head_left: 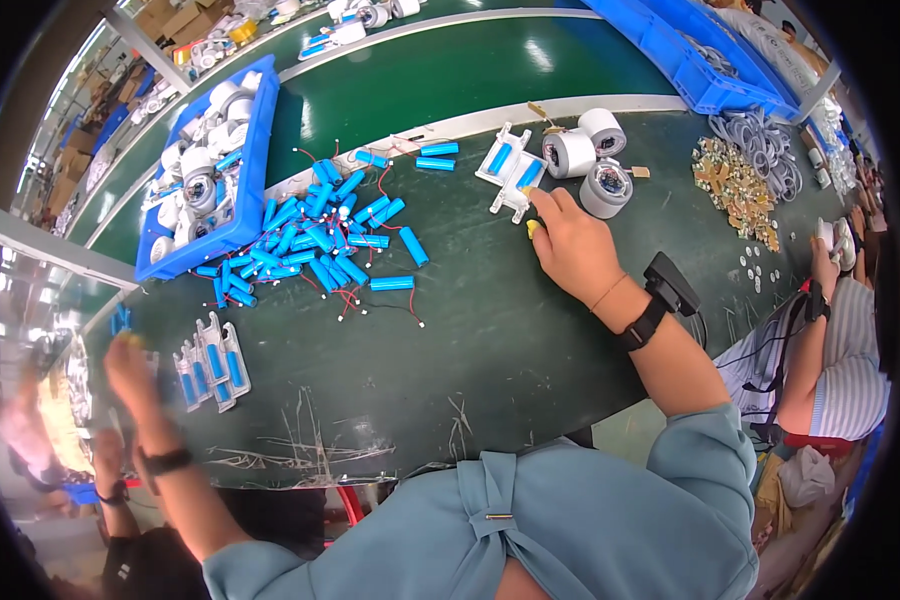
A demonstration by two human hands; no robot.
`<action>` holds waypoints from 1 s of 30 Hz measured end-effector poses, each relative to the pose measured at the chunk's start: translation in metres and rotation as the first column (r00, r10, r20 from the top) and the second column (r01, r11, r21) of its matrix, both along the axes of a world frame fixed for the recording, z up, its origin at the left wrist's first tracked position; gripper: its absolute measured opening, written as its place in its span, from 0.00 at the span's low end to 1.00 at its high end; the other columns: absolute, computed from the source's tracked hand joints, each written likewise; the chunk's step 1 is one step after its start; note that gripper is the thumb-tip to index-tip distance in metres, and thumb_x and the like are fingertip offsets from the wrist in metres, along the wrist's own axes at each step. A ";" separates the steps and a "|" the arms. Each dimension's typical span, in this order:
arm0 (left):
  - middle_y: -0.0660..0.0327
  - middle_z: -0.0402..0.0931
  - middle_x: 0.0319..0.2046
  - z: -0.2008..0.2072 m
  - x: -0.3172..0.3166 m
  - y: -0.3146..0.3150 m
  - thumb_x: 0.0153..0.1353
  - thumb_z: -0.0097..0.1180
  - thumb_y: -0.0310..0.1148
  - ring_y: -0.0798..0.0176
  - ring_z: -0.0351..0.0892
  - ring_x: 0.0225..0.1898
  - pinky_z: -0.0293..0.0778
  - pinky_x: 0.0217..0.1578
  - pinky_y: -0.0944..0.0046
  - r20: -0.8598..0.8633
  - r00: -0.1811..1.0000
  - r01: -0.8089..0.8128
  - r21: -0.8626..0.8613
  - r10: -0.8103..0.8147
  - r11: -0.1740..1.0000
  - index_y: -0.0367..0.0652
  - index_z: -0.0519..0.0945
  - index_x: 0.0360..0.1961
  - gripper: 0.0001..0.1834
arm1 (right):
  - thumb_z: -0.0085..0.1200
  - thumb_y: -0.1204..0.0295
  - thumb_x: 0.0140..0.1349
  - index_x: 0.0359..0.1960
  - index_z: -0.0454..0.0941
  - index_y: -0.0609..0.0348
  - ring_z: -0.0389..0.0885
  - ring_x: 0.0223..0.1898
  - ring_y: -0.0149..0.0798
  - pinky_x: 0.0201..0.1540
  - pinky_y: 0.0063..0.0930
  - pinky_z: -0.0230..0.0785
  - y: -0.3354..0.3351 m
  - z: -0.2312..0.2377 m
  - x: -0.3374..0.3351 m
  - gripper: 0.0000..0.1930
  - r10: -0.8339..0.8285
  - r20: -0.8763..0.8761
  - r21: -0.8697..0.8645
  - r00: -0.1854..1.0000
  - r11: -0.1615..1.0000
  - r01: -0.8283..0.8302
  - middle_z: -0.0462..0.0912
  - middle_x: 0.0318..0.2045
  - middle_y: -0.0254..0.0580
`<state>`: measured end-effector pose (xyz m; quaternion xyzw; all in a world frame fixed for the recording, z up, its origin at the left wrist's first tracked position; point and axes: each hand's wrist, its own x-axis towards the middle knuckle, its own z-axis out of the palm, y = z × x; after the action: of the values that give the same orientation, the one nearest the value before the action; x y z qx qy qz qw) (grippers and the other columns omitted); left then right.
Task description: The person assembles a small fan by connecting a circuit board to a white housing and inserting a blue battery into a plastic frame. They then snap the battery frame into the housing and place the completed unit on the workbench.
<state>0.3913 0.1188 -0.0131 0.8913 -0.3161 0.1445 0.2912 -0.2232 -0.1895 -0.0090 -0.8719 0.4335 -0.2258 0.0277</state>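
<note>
My right hand (582,250) reaches to the back of the green table, yellow covers on its fingertips. Its index fingertip touches a white plastic holder (511,203) with a blue cylindrical battery in it; the thumb stays apart from that finger. A second white holder (489,172) with a battery lies alongside. Motion smears my left hand (132,375) at the table's left edge, so its grip is unclear. Closest to it are several white holders (213,340) fitted with blue batteries. Between my hands spreads a pile of wired blue batteries (315,235).
A blue bin (258,170) of white round housings stands back left, another blue bin (720,95) back right. White-grey cylinders (570,155) stand beyond my right hand. Small circuit boards (735,190) and grey rings (780,160) are heaped at right. Other people sit at both sides.
</note>
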 end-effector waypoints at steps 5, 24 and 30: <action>0.53 0.75 0.46 0.053 -0.280 -0.100 0.50 0.55 0.14 0.52 0.77 0.46 0.73 0.47 0.61 -0.063 0.504 0.858 0.154 -0.861 0.490 0.41 0.79 0.46 0.20 | 0.54 0.76 0.55 0.52 0.69 0.55 0.79 0.33 0.52 0.31 0.41 0.73 0.013 0.008 0.003 0.21 0.017 0.155 0.010 0.988 1.000 -0.018 0.74 0.38 0.44; 0.53 0.73 0.42 0.024 -0.343 -0.123 0.49 0.50 0.15 0.45 0.78 0.39 0.75 0.40 0.55 -0.283 0.301 0.952 0.145 -0.911 0.270 0.36 0.72 0.42 0.17 | 0.50 0.73 0.61 0.39 0.77 0.55 0.80 0.33 0.49 0.35 0.39 0.73 -0.063 -0.001 -0.124 0.06 -0.150 -0.120 -0.017 0.981 0.989 0.149 0.79 0.33 0.43; 0.53 0.76 0.37 0.014 -0.353 -0.099 0.56 0.53 0.16 0.52 0.79 0.34 0.75 0.35 0.61 -0.415 0.290 0.941 -0.038 -0.862 0.335 0.37 0.72 0.47 0.16 | 0.38 0.72 0.71 0.42 0.73 0.62 0.79 0.28 0.23 0.26 0.15 0.68 0.036 0.025 -0.087 0.10 -0.213 0.300 0.819 0.930 0.558 -0.136 0.80 0.30 0.35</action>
<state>0.0385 0.0202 0.0004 0.5884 -0.7182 -0.2482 0.2763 -0.3101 -0.1534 0.0160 -0.6875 0.4944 -0.1541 0.5091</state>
